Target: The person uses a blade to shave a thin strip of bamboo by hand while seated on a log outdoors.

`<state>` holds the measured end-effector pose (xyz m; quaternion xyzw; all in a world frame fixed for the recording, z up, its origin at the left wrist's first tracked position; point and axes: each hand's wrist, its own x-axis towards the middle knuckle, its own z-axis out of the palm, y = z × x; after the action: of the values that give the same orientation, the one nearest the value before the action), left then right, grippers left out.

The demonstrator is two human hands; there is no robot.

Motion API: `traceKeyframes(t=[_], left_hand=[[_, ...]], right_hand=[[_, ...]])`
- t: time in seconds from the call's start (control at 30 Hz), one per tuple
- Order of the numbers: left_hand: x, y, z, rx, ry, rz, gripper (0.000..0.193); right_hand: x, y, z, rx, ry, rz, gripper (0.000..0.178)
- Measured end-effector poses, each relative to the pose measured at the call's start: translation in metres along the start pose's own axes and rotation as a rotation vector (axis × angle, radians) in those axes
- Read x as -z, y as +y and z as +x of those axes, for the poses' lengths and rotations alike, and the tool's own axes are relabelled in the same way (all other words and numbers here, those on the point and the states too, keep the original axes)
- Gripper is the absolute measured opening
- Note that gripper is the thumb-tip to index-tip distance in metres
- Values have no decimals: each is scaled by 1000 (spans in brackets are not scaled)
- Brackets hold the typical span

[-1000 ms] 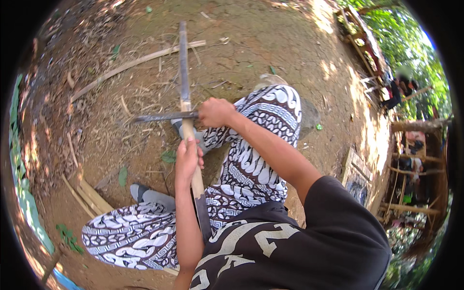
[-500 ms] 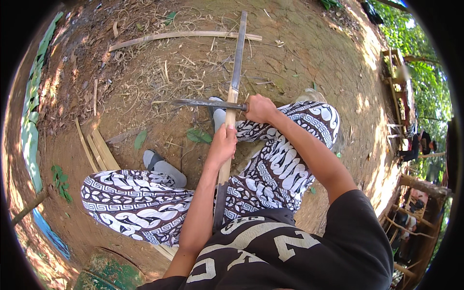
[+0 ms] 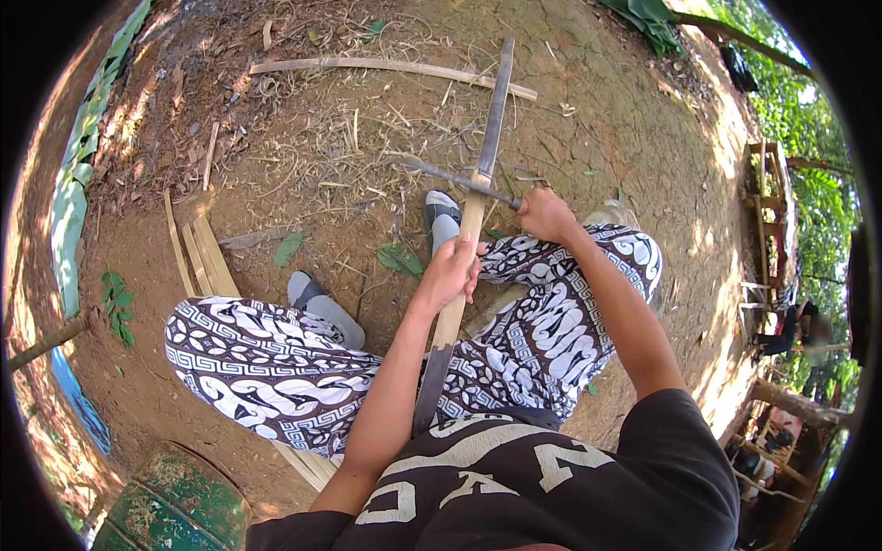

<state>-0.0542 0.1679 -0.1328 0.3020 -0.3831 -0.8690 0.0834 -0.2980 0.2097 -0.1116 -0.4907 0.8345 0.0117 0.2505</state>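
A long bamboo slat (image 3: 470,216) slants away from my lap, its middle stretch pale and both ends dark. My left hand (image 3: 450,275) is wrapped round the pale stretch. Across the slat, close to where the pale part meets the dark far end, lies a long-bladed knife (image 3: 448,174). Its handle is gripped by my right hand (image 3: 547,216), and the blade points left. The near end of the slat rests against my shirt and patterned trousers (image 3: 276,367).
Another bamboo strip (image 3: 386,64) lies on the ground ahead amid curled shavings (image 3: 317,147). More strips (image 3: 209,262) lie by my left knee. A weathered green container (image 3: 170,505) stands at lower left. Wooden structures (image 3: 772,211) and a person (image 3: 795,331) are at far right.
The knife has shifted farther out along the slat and its blade now tilts, tip farther away. My left hand keeps its hold. The whole view has swung slightly.
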Motion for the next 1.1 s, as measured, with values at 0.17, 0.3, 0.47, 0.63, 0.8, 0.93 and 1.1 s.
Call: traceKeyframes(t=[0.17,0.3,0.47,0.63,0.8,0.93,1.1], left_hand=[[-3,3,-4,-1,-28,-89,46],[-2,-5,-3,-8,-23,-53,46],[-5,-9,-8,21,-17,-5,45],[0,-1,-3,40,13,2,42],[-1,-2,-2,20,-27,-66,45],[2,-2,-3,-1,-49,-72,47],[-2,-4,-3,-5,-39,-31,45]], right_hand=[[7,-28,-32,77,-62,-25,25],[-4,-21,-24,67,-78,-108,26],[-1,16,44,-239,30,23,30],[-14,12,66,-22,-5,61,29],[15,-39,-10,101,-175,-77,29],[11,-29,-23,29,-133,-6,27],[3,-8,-6,-27,-97,-102,26]])
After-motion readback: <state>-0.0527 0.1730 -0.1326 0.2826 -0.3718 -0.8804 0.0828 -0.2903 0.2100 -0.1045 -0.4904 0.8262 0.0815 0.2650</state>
